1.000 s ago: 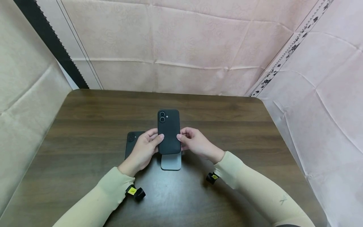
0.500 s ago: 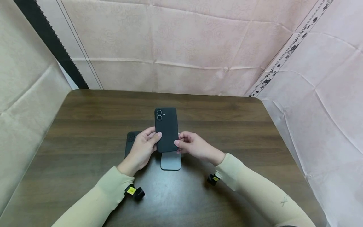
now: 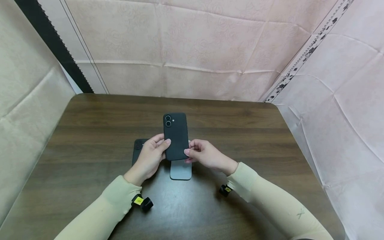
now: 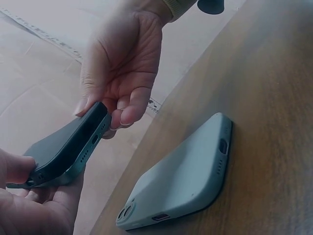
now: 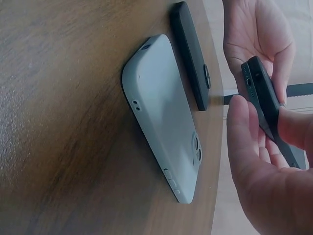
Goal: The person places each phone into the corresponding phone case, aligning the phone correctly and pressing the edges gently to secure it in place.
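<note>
My left hand (image 3: pixel 150 156) holds a phone in a black case (image 3: pixel 176 133) by its left edge, thumb on the back. My right hand (image 3: pixel 210 155) pinches the lower right corner of the black case. Both wrist views show the case standing away from the phone (image 4: pixel 95 140) at its port end, with a gap along that edge. On the table below lies a phone in a pale blue-grey case (image 5: pixel 164 98), camera side up, partly hidden in the head view. Another black phone or case (image 3: pixel 137 148) lies to the left, partly behind my left hand.
The brown wooden table (image 3: pixel 240 133) extends all around the hands. Pale cloth sheets (image 3: pixel 204 43) hang behind it and at both sides. A small black wrist camera (image 3: pixel 147 204) sits at my left cuff, another camera (image 3: pixel 225 189) at the right.
The held phone has shifted slightly left and away from me. My right hand has slid down from the side of the case to its lower right corner.
</note>
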A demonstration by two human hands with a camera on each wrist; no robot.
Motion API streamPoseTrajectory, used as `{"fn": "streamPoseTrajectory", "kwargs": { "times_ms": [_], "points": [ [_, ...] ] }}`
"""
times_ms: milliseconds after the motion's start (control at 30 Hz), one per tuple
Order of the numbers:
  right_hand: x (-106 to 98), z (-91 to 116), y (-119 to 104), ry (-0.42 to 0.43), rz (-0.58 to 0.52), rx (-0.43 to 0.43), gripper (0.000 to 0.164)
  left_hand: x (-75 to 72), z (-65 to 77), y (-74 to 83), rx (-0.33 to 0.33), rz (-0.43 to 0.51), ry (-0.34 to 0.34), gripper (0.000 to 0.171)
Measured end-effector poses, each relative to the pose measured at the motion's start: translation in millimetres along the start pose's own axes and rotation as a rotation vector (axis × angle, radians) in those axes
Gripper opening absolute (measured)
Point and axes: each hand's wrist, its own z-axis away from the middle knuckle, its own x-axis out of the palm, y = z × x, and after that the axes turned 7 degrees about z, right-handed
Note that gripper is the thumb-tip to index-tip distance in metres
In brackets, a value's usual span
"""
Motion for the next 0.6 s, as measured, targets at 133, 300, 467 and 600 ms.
{"fn": "streamPoseTrajectory", "kwargs": {
  "times_ms": [133, 300, 467, 600],
  "points": [
    [-1, -7, 13, 0.012, -0.008, 0.004, 0.017, -0.7, -1.1, -0.3, -0.006, 0.006, 0.002, 0.037],
    [0, -7, 15, 0.032, -0.018, -0.006, 0.019, -0.6, -1.9, -0.3, -0.019, 0.018, 0.001, 0.038],
    [-1, -7, 15, 0.031, -0.027, -0.006, 0.021, -0.1, -1.2, 0.4, -0.017, 0.02, 0.005, 0.037],
    [-1, -6, 16, 0.018, -0.029, -0.016, 0.023, 0.1, -1.1, 0.8, -0.007, 0.019, 0.015, 0.037]
  ]
}}
